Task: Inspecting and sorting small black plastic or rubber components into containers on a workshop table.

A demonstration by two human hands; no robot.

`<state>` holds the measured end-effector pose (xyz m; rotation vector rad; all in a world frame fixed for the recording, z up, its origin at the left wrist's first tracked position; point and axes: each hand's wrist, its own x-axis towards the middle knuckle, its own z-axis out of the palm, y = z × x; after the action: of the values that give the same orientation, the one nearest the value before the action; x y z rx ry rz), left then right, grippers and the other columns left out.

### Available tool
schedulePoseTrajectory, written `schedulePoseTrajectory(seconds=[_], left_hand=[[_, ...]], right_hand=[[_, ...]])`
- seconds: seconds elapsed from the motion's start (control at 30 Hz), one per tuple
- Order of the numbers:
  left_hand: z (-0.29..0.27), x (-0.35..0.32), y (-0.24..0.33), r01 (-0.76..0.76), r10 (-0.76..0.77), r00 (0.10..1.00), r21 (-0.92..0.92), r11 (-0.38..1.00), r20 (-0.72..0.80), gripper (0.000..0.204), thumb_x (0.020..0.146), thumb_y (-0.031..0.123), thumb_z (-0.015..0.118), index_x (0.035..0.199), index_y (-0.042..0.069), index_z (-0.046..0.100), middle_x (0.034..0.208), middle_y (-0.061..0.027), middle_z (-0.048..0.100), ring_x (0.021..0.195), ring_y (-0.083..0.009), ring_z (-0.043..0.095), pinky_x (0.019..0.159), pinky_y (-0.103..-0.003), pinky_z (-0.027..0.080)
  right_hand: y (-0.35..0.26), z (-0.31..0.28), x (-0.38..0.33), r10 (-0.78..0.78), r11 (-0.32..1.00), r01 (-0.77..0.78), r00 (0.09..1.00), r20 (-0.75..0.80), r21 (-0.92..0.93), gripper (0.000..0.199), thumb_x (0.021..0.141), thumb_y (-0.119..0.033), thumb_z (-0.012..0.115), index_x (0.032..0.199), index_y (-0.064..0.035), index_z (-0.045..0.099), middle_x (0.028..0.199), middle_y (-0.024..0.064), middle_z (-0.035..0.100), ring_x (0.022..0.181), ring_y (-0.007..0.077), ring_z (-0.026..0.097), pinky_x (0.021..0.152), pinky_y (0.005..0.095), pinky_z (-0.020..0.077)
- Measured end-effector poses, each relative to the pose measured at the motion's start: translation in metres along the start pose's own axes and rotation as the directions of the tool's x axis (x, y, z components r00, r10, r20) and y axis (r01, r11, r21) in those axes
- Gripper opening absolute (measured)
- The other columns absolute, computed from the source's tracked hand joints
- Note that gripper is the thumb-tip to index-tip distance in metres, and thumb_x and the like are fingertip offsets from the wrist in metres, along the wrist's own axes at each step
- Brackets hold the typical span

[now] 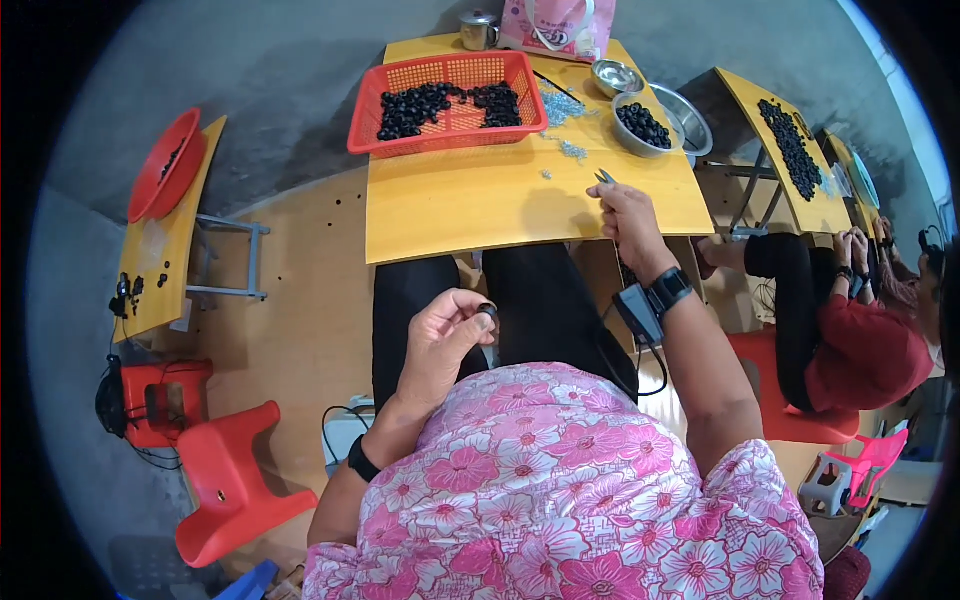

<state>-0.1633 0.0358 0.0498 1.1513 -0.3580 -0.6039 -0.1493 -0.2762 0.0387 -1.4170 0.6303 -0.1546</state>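
Observation:
My left hand (444,338) is closed in front of my lap, pinching a small black round part (488,310) between thumb and fingertips. Over the near right edge of the yellow table (450,210), my right hand (630,222) is closed round a small two-pointed metal tool (605,177). Its tips stick out past the fingers; the rest is hidden in the hand. Just beyond those tips lies a scatter of small clear-bluish pieces (565,108). A see-through bowl (640,150) of similar black parts stands to the right of them.
A red plastic basket (460,140) holding many black parts sits on the table's far left. Behind are a metal bowl (617,77), a lidded metal cup (478,30) and a pink bag (560,25). At right, another person (870,340) sits by another yellow table (770,110).

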Motion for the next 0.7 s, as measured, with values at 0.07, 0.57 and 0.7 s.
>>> schedulePoseTrajectory(seconds=[0.07, 0.57, 0.7], left_hand=[[-0.001, 0.004, 0.000, 0.017, -0.017, 1.000, 0.021, 1.000, 0.009, 0.014, 0.091, 0.012, 0.059, 0.101, 0.002, 0.058, 0.083, -0.0018, 0.060, 0.073, -0.0075, 0.056, 0.072, -0.024, 0.050], [-0.008, 0.012, -0.004, 0.070, -0.069, 0.997, 0.053, 0.996, -0.022, 0.018, 0.090, 0.015, 0.062, 0.101, 0.002, 0.058, 0.081, -0.0025, 0.060, 0.074, -0.0085, 0.058, 0.072, -0.024, 0.049], [-0.008, 0.014, -0.005, 0.090, -0.089, 0.996, 0.036, 0.995, -0.013, 0.018, 0.090, 0.014, 0.062, 0.102, 0.002, 0.057, 0.082, -0.0024, 0.060, 0.075, -0.0083, 0.058, 0.073, -0.024, 0.049]], right_hand=[[0.004, -0.003, 0.031, -0.333, 0.790, 0.244, 0.941, -0.060, -0.562, 0.020, 0.084, -0.023, 0.062, 0.089, -0.0042, 0.069, 0.076, 0.0079, 0.062, 0.074, 0.0159, 0.061, 0.067, 0.0301, 0.0489], [-0.016, 0.017, 0.073, -0.413, 0.145, 0.073, 0.910, 0.007, -0.987, 0.020, 0.080, -0.024, 0.058, 0.088, -0.0130, 0.073, 0.097, 0.0119, 0.065, 0.089, 0.0303, 0.063, 0.078, 0.0408, 0.0508], [-0.012, 0.016, 0.076, -0.439, 0.122, 0.095, 0.898, 0.032, -0.988, 0.019, 0.080, -0.023, 0.057, 0.086, -0.0123, 0.072, 0.095, 0.0120, 0.065, 0.087, 0.0306, 0.064, 0.076, 0.0408, 0.0511]])
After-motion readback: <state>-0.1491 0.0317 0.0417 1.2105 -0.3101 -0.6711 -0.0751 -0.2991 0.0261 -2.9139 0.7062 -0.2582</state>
